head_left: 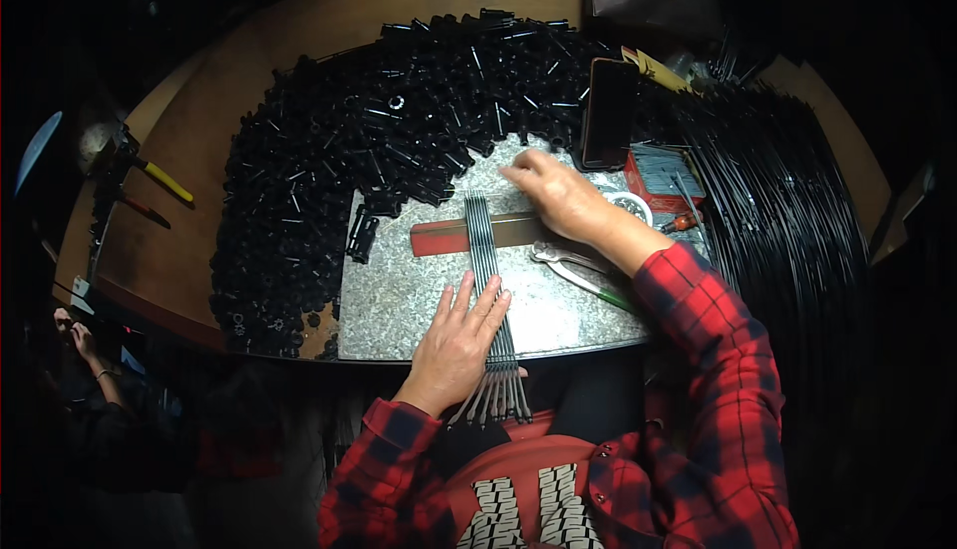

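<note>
My left hand (457, 350) lies flat with its fingers stretched out, touching a row of thin dark rods (480, 235). The rods run side by side across a red and brown bar (440, 239) on a speckled grey slab (389, 310). Their near ends fan out past the slab's front edge, over my lap. Beyond the bar, my right hand (558, 193) is held above the slab near the rods' far ends. Its fingers are closed in a pinch; whatever they hold is too small to see. Pliers with a green handle (588, 283) lie below my right wrist.
Black tubular parts (329, 150) are heaped behind and left of the slab. At right are a dark phone (606, 110), a red box of thin pins (653, 197), a white bowl (644, 209), an orange-handled tool (684, 222) and many black rods (778, 190). Another person's hands (84, 340) show far left.
</note>
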{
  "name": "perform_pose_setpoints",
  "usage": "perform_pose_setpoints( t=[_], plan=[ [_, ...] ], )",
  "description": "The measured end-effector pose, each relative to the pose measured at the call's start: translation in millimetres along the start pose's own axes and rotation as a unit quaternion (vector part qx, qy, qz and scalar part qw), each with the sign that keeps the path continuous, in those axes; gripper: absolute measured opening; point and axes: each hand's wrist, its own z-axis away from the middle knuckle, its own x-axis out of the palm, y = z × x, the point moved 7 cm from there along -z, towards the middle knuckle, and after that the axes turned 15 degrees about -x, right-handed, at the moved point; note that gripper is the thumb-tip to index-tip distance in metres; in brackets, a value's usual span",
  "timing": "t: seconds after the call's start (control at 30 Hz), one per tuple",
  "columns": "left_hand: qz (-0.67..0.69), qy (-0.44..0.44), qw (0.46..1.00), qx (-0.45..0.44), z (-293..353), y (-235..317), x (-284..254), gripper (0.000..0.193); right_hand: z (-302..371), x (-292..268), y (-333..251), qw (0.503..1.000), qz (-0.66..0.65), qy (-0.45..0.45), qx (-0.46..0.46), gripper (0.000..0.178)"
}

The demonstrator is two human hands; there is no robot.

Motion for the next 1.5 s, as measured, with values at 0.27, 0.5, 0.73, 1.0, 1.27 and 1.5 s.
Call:
perform_pose_setpoints(
  t=[0.27,0.5,0.73,1.0,1.27,1.5],
  plan=[
    [-0.007,0.015,1.0,-0.002,1,-3,1,0.06,82,-101,71,0.932,0.305,-0.126,0.147,0.016],
    [-0.015,0.014,1.0,-0.009,3,-3,1,0.067,112,-87,91,0.906,0.325,-0.213,0.171,0.016],
    [-0.016,0.011,1.0,-0.011,3,-3,3,0.066,115,-93,92,0.931,0.304,-0.134,0.151,0.008],
    [-0.053,0.014,0.998,-0.007,6,-2,-1,0.066,86,-126,52,0.973,0.073,0.106,0.191,0.01],
    [0.252,-0.005,0.968,0.021,8,8,-46,0.099,24,-149,-90,0.976,-0.147,0.146,0.07,0.005],
    [0.56,-0.04,0.823,0.088,6,51,-125,0.069,40,-222,-134,0.817,-0.297,0.494,0.012,0.03]
  ],
)
